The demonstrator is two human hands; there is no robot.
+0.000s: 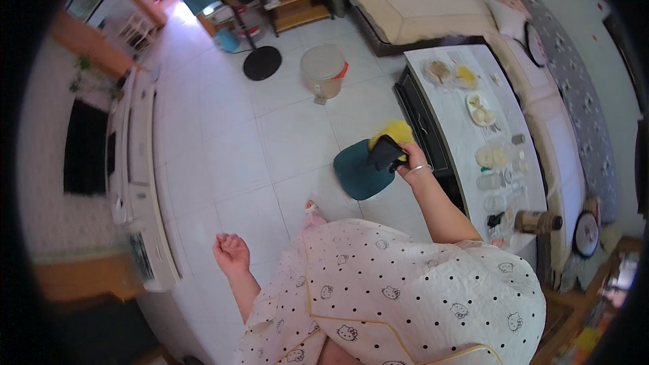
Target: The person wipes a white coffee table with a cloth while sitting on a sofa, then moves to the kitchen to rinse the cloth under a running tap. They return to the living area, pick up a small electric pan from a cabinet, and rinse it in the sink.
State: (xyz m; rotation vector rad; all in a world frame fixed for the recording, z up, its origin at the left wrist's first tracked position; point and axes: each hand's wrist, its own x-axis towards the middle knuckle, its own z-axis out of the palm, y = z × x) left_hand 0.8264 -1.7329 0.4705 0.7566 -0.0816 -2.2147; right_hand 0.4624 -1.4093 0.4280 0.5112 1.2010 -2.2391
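My right hand (408, 158) grips a bunched yellow cloth (391, 133) together with a dark, limp piece of fabric (385, 152). A bracelet circles that wrist. Both cloths hang over a dark teal stool seat (362, 175) on the tiled floor; whether they touch it I cannot tell. Out to the left, my left hand (231, 252) hovers above the floor with its fingers curled in and nothing visible in it. Right of my right hand stands a white-topped coffee table (464, 149) with a dark drawer front.
Plates of food (480, 110), jars and cups (491, 180) and a brown flask (537, 222) crowd the tabletop. Ahead are a lidded bucket (323, 68) and a standing fan (262, 63). A cushioned sofa (547, 111) runs along the right, a white TV cabinet (144, 187) along the left.
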